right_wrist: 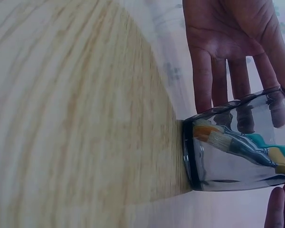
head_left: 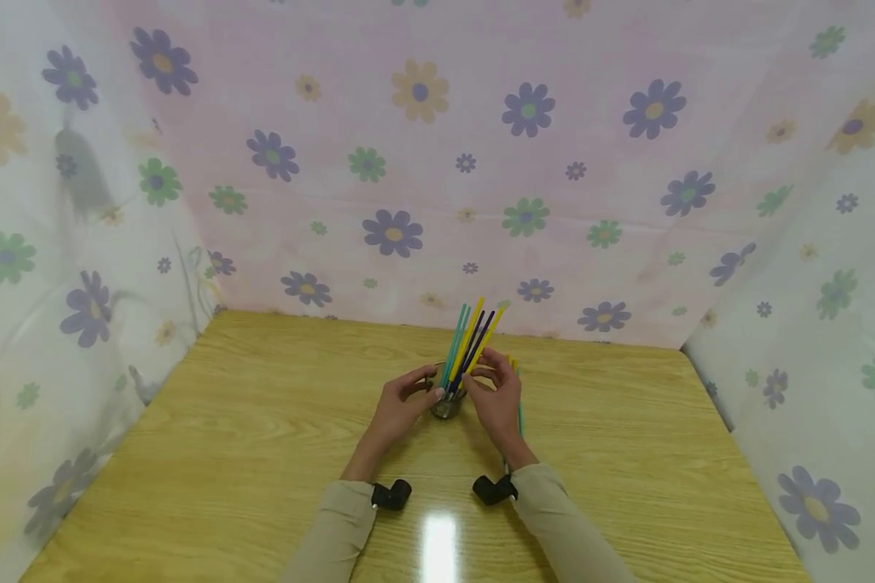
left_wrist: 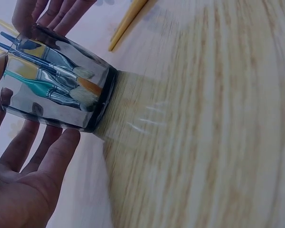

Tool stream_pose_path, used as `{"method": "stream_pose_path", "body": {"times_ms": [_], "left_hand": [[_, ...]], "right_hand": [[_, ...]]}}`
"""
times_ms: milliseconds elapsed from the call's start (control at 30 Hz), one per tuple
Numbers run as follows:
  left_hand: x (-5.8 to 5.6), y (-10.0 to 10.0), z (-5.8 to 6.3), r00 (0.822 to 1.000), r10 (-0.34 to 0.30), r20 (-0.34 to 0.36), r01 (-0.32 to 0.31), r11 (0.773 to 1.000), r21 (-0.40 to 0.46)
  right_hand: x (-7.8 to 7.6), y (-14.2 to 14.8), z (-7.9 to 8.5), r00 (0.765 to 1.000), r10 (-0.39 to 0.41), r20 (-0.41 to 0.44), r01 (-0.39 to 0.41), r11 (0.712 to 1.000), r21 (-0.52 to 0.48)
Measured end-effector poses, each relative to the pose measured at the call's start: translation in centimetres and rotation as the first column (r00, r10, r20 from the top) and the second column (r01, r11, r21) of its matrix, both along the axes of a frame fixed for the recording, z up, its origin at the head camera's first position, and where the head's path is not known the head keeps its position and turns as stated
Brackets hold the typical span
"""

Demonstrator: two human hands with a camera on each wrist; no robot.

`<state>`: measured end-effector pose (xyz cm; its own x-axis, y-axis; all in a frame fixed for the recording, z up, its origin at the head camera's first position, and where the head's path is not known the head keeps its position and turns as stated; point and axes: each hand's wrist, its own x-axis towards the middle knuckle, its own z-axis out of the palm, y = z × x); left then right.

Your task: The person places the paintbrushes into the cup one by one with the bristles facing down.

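A clear glass (head_left: 445,410) with a dark, thick base stands on the table, in front of me. Several paintbrushes (head_left: 474,336) with teal, yellow and dark blue handles lean in it, bristles down. My left hand (head_left: 401,405) holds the glass from the left, thumb near the rim and fingers round the far side. From the right, my right hand (head_left: 497,397) curls its fingers round the glass; its thumb is close to the handles. Through the wall of the glass (left_wrist: 107,97), in the left wrist view, pale and orange bristles (left_wrist: 85,95) show near the base.
Beside my right hand, more brushes with yellow and teal handles (head_left: 521,409) lie on the wooden table (head_left: 262,437), partly hidden. A flowered cloth (head_left: 452,186) hangs behind the table and at both sides. Small black cameras (head_left: 391,495) sit at both wrists.
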<state>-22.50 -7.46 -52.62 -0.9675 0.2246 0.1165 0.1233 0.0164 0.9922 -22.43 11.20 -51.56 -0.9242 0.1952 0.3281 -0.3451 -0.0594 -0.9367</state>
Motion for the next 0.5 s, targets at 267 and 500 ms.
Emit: {"method": "stream_pose_path", "body": {"times_ms": [267, 500], "left_hand": [[-0.2, 0.2, 0.2, 1.000, -0.009, 0.001, 0.009, 1.000, 0.002], [-0.4, 0.2, 0.4, 1.000, -0.009, 0.002, 0.009, 1.000, 0.001]], "right_hand": [[0.8, 2.3, -0.1, 0.996, -0.051, 0.067, 0.052, 0.999, -0.007], [2.0, 5.7, -0.3, 0.964, -0.012, 0.264, 0.017, 1.000, -0.017]]}}
